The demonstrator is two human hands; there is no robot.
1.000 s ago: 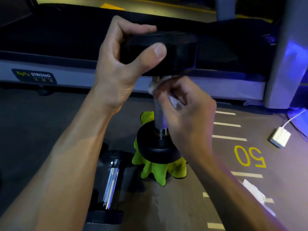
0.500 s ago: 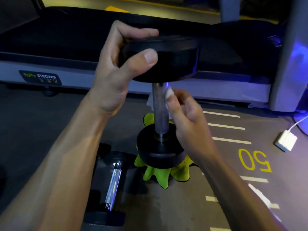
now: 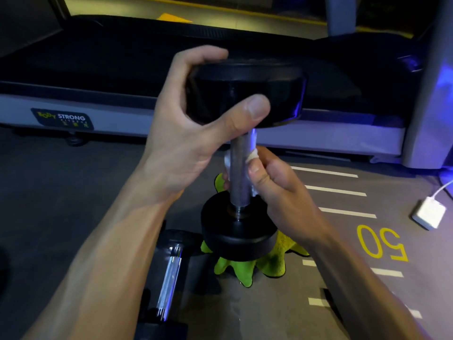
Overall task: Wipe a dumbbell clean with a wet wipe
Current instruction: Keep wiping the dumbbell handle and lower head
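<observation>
Centre of the frame: a black rubber-headed dumbbell with a bare steel handle (image 3: 239,182) stands upright, its lower head resting on a crumpled lime-green cloth (image 3: 247,268) spread on the grey floor. The left hand (image 3: 193,126) grips the upper head, thumb across its near rim and fingers curled over the top edge, steadying the weight on end. The right hand (image 3: 274,182) wraps a thin white wet wipe (image 3: 252,154) around the middle of the handle, pinching it between thumb on the near side and fingertips on the far side; folds of the wipe show to both sides of the bar.

Lower left: a second dumbbell with a chrome handle (image 3: 169,283) lies flat on the floor, untouched. Upper frame: the dark belt and pale side rail of a treadmill (image 3: 122,104). Right edge: a small white power adapter with its cable (image 3: 429,213), near yellow floor numerals.

Progress, as judged: the work is at the handle stage, with the wipe on the mid-shaft. Whether the two heads are already clean cannot be told in this dim light; neither shows visible moisture. The shaft ends at the collars, and possibly both heads, appear to remain.
</observation>
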